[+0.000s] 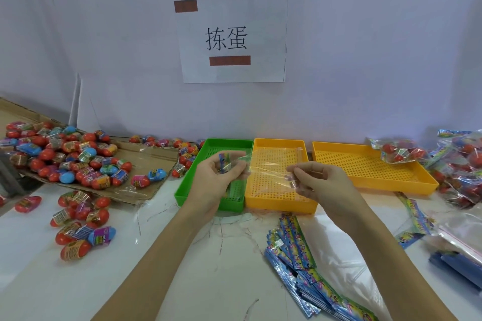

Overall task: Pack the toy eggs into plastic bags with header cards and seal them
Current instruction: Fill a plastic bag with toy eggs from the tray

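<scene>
Item, nearest: I am seeing a fanned stack of header cards (300, 255) lying on the white desk (130, 281), near and right of centre, long axes running near-to-far.

Item, near left: loose toy eggs (78, 229) are sitting on the desk, with a larger heap (65, 154) farther left on flattened cardboard (146, 159).

Item, mid-scene: the left hand (219, 177) is pinching a folded header card (224, 163) with curled fingers, together with the left edge of a clear plastic bag (271, 172). The right hand (320, 182) is pinching the bag's right edge. The bag is stretching between the two hands, long axis running left to right, above the green tray (193, 180) and the middle yellow tray (284, 206). I cannot tell which end is the mouth.

Judgement: no egg is in the bag yet; the eggs are lying to the left, so the left hand is the nearer one.

Item, far right: a second yellow tray (365, 164) is carrying a filled bag (399, 151); more filled bags (464, 169) are piling beyond it.

Item, farthest: a paper sign (232, 36) is hanging on the wall.
</scene>
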Tool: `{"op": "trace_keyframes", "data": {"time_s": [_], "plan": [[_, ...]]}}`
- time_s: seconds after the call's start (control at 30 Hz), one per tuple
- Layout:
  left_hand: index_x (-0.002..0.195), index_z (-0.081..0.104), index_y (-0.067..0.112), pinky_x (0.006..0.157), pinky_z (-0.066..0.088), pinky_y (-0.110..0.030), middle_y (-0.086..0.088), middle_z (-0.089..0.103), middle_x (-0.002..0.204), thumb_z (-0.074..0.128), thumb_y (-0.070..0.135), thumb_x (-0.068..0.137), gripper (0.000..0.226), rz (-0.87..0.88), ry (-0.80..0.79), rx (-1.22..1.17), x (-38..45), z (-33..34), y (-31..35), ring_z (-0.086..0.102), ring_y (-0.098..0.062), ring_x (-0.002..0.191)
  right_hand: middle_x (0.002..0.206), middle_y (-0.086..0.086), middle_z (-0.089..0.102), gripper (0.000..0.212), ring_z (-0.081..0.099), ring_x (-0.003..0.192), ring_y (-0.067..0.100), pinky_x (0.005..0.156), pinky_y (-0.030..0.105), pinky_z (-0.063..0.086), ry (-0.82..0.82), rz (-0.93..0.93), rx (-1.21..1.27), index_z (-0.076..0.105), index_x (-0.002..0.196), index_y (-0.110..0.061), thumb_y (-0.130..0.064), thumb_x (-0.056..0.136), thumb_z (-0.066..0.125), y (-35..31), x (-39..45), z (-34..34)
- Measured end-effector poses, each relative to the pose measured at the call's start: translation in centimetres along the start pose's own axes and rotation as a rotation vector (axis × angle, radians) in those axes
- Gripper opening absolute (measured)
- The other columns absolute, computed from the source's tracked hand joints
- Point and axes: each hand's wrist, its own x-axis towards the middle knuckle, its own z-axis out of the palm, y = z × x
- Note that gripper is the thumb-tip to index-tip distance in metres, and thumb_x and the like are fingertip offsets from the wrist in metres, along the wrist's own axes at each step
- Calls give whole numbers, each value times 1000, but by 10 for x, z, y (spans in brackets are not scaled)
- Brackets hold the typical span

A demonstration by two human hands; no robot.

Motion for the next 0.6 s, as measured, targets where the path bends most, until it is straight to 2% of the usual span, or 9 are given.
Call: {"op": "trace_keyframes", "data": {"time_s": [0.1,0.2,0.27,0.33,0.37,0.43,0.5,0.6], "plan": [[102,71,8,53,45,-16,4,64,61,78,24,91,21,33,18,85,0,0,-4,54,-6,53,89,3,80,14,77,85,18,68,21,60,-3,4,-22,75,106,-12,-14,92,75,1,-1,3],[97,71,11,59,55,-21,6,68,67,77,26,93,17,101,32,136,-1,2,-6,60,-5,56,91,0,74,44,74,79,16,64,25,61,119,-32,-198,57,111,-19,-29,81,87,7,-1,17],[98,71,13,63,60,-24,5,74,76,78,25,93,15,172,51,172,-2,2,-3,66,-7,61,87,-3,63,51,62,75,11,60,19,54,237,-158,-379,50,105,-20,-38,76,89,10,-2,23],[98,70,16,59,57,-20,4,75,80,78,25,92,13,231,70,202,-3,2,-1,67,-9,61,75,-3,54,44,49,65,8,56,16,46,273,-335,-489,52,90,-19,-40,77,88,12,-3,23],[98,70,17,57,54,-18,3,75,78,78,25,91,13,247,86,209,-3,2,0,67,-9,59,71,-3,54,40,48,62,7,56,17,44,262,-379,-502,54,84,-17,-40,78,87,12,-4,23],[98,70,18,52,51,-17,1,73,73,78,29,90,16,256,108,211,-4,2,0,65,-10,55,69,-2,64,36,59,62,6,56,16,48,232,-323,-394,60,83,-16,-40,78,87,8,-6,24],[99,70,19,46,47,-18,2,72,72,78,33,90,19,270,112,245,-4,2,-1,62,-10,51,79,-3,77,40,73,71,7,61,17,53,196,-147,-162,60,100,-18,-36,77,88,3,-9,26],[102,69,24,44,47,-29,5,73,83,78,36,88,20,309,124,315,-4,2,0,61,-17,50,95,-7,80,48,77,89,10,78,26,56,123,2,29,62,113,-16,-36,76,86,-2,-10,24]]}}
